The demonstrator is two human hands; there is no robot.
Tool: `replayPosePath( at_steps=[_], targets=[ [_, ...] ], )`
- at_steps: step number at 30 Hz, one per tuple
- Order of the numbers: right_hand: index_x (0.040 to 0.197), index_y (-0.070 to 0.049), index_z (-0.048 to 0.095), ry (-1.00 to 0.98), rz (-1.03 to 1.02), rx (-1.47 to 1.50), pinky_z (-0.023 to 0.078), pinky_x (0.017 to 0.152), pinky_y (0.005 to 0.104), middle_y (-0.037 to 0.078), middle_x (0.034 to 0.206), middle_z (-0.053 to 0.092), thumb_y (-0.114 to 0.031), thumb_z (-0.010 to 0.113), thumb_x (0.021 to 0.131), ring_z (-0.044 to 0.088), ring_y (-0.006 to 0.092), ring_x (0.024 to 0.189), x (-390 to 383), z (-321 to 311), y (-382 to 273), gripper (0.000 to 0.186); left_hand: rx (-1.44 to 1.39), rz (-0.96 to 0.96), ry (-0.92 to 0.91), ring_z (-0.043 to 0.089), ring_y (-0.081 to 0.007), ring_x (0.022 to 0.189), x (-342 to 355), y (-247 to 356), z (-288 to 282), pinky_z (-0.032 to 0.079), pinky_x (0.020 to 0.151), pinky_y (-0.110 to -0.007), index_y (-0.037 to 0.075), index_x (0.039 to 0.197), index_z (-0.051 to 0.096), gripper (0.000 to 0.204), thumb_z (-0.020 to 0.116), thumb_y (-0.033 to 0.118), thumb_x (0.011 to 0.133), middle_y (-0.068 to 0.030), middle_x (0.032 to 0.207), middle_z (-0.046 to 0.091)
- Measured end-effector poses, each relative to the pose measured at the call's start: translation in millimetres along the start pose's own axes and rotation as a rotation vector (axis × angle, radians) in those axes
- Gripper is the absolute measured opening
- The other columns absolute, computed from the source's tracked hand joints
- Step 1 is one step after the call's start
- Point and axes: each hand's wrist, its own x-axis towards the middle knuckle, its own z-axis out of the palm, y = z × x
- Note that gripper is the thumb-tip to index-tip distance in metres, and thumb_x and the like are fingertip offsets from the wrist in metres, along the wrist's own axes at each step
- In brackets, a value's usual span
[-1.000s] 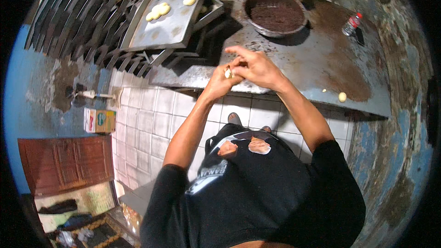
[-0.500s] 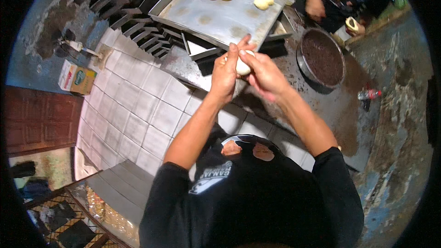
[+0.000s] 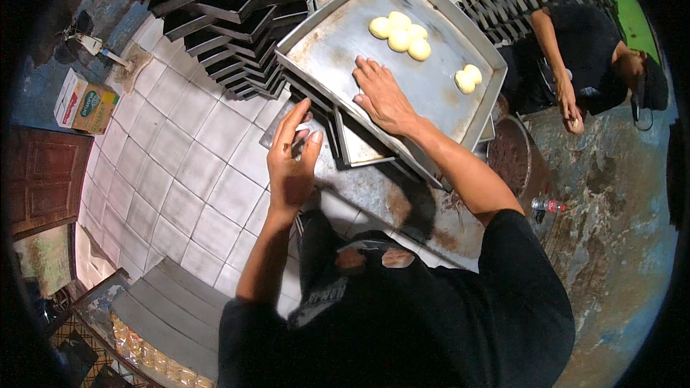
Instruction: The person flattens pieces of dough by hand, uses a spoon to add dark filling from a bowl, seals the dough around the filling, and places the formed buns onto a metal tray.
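My right hand [image 3: 384, 97] reaches over the near left part of a metal baking tray [image 3: 449, 32], palm down with its fingers stretched out. What lies under that palm, if anything, is hidden. My left hand [image 3: 291, 162] is raised just off the tray's near left corner, its fingers bent and apart from the thumb, with nothing plainly held. A cluster of several pale yellow dough balls [image 3: 399, 32] sits on the tray beyond my right hand. Another small group of dough balls [image 3: 468, 79] rests near the tray's right side.
Stacked dark metal trays [image 3: 237, 25] stand at the far left. Right of the tray is a round pan of dark brown filling [image 3: 512, 154], with a plastic bottle [image 3: 548, 205] nearby. A co-worker's hands [image 3: 571, 111] hold a small pale piece. A cardboard box [image 3: 86, 103] stands by the left wall.
Both hands were together around a pale dough ball; now they are apart. The right hand has gone onto the tray, the left has drawn back left. The ball no longer shows.
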Motion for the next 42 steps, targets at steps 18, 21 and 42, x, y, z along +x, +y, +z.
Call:
replayPosePath(
  at_steps=[18, 21, 42],
  targets=[
    [0.120, -0.004, 0.063, 0.592, 0.238, 0.338, 0.051, 0.090, 0.0427, 0.010, 0.084, 0.063, -0.017, 0.077, 0.084, 0.064, 0.0297, 0.088, -9, -157, -49, 0.041, -0.302, 0.156, 0.080, 0.062, -0.0186, 0.110, 1, 54, 87, 0.050, 0.093, -0.030, -0.005, 0.135, 0.051, 0.037, 0.055, 0.011, 0.102, -0.0143, 0.123, 0.060],
    [0.110, -0.001, 0.068, 0.663, 0.100, 0.309, 0.053, 0.077, 0.0354, 0.015, 0.095, 0.064, -0.008, 0.078, 0.081, 0.065, 0.0287, 0.090, -107, -155, -100, 0.031, -0.599, -0.176, -0.147, 0.058, -0.0116, 0.094, -29, 75, 137, 0.049, 0.085, -0.027, -0.002, 0.129, 0.055, 0.038, 0.044, 0.029, 0.110, -0.0070, 0.110, 0.062],
    [0.093, -0.005, 0.069, 0.555, 0.626, 0.323, 0.049, 0.084, 0.0463, 0.012, 0.094, 0.066, -0.013, 0.070, 0.084, 0.062, 0.0325, 0.095, -527, 4, -144, 0.012, 0.246, -0.343, -0.983, 0.062, -0.0149, 0.096, -349, -76, 308, 0.049, 0.087, -0.029, 0.000, 0.117, 0.062, 0.026, 0.051, 0.000, 0.094, -0.0062, 0.105, 0.069]
  ],
)
